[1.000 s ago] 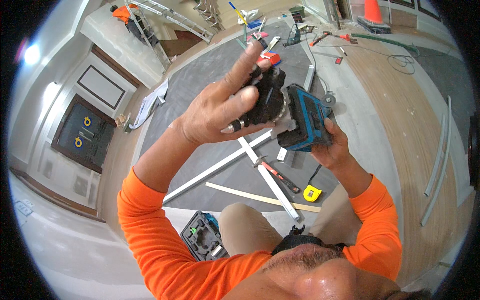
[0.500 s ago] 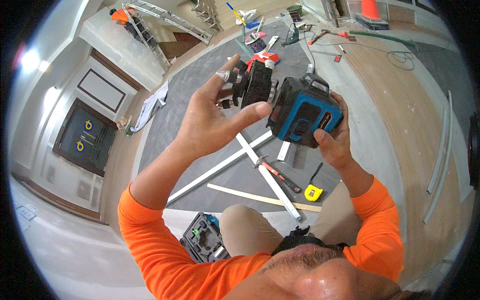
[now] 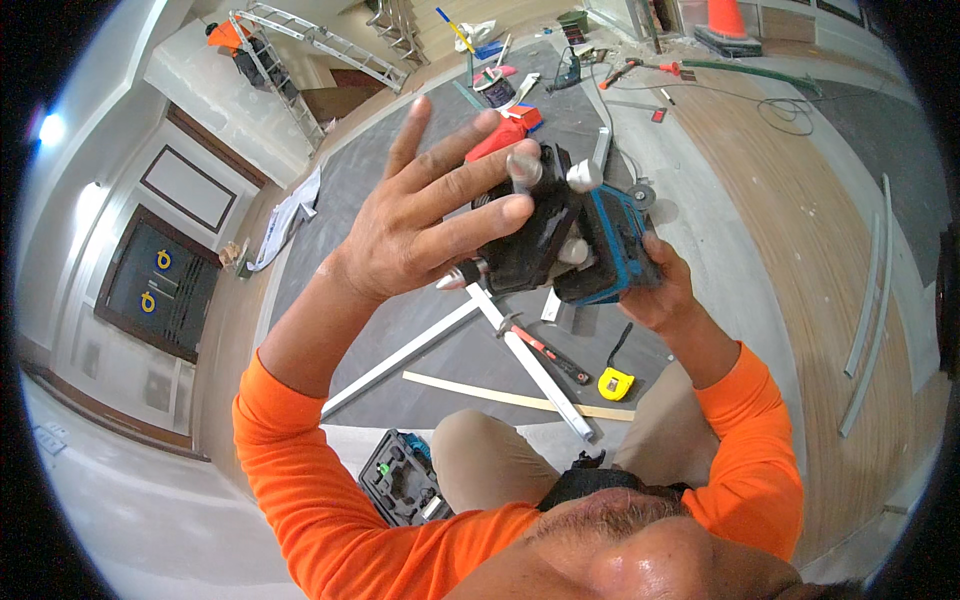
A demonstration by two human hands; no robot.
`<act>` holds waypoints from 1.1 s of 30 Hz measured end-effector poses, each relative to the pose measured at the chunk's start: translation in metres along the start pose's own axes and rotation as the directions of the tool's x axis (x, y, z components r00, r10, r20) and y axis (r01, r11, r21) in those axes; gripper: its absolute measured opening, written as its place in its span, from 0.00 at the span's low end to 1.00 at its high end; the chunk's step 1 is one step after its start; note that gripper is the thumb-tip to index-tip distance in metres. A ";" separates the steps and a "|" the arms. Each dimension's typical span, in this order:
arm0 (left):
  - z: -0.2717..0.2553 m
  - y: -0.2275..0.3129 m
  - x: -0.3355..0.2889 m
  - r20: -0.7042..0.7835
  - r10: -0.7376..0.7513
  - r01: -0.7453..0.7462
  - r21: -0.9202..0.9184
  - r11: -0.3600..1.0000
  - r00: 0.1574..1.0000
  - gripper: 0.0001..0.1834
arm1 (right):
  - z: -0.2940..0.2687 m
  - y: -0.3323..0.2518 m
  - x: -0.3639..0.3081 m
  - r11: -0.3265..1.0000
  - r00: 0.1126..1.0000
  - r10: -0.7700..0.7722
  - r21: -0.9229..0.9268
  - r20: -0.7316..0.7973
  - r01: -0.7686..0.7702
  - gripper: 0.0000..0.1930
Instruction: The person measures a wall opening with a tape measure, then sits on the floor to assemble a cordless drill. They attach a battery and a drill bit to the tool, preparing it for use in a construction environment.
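Raised before me is a blue and black laser level (image 3: 622, 235), tilted so that its black footed base (image 3: 535, 245) faces my left hand. My right hand (image 3: 665, 290) grips the blue body from its right and lower side. My left hand (image 3: 415, 220) has its fingers stretched and spread, some fingertips against the base near its silver-tipped feet. Part of the body is hidden behind the base. On the floor below lie crossed white metal bars (image 3: 535, 365), a red and black hand tool (image 3: 548, 350) and a yellow tape measure (image 3: 615, 384).
An open grey case (image 3: 400, 480) sits by my left knee. A thin wooden strip (image 3: 480, 388) lies in front of me. Farther off are a bucket (image 3: 494, 92), a traffic cone (image 3: 728, 20) and a ladder (image 3: 275, 75) with a person beside it. Long strips (image 3: 870, 310) lie at right.
The laser level has turned, bringing its footed base toward me and the left. My left fingers have spread out across the base. My right hand still holds the body.
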State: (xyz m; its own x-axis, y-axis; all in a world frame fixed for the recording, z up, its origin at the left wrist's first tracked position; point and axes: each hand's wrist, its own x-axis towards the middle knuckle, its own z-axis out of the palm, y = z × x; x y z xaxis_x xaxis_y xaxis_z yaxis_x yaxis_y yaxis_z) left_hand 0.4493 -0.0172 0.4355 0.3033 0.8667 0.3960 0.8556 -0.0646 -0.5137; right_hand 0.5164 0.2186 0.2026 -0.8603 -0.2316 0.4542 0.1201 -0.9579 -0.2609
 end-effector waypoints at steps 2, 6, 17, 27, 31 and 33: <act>0.004 -0.005 -0.011 -0.024 0.019 -0.018 0.023 1.000 1.000 0.58 | 0.008 0.004 0.003 0.991 0.995 -0.094 -0.096 -0.019 0.092 0.33; -0.001 0.007 -0.026 0.011 -0.324 0.315 -0.264 0.912 0.946 0.86 | 0.024 0.006 0.003 0.871 0.934 -0.353 -0.386 -0.060 0.305 0.39; 0.002 0.038 -0.010 0.440 -0.824 0.633 -0.763 -0.134 0.356 0.68 | 0.018 0.015 -0.002 0.201 0.733 -0.619 -0.846 0.281 0.494 0.46; 0.022 0.043 -0.005 0.326 -0.896 0.825 -0.560 0.074 0.302 0.47 | 0.023 0.010 -0.010 -0.310 0.647 -0.529 -0.835 0.548 0.454 0.43; 0.036 0.054 -0.005 0.103 -0.910 0.779 -0.561 0.281 0.402 0.50 | 0.033 0.009 -0.007 0.370 0.823 -0.559 -0.859 0.098 0.354 0.43; 0.046 0.048 -0.017 -0.093 -0.788 0.682 -0.445 0.580 0.609 0.49 | 0.034 0.009 -0.003 0.718 0.882 -0.453 -0.640 -0.131 0.273 0.42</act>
State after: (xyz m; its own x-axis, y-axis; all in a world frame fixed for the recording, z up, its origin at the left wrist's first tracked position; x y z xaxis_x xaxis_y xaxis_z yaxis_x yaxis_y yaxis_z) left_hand 0.4660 -0.0122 0.3695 -0.4505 0.5325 0.7165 0.8897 0.3338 0.3114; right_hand 0.5367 0.2053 0.2282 -0.8780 0.2514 0.4072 -0.4661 -0.6422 -0.6085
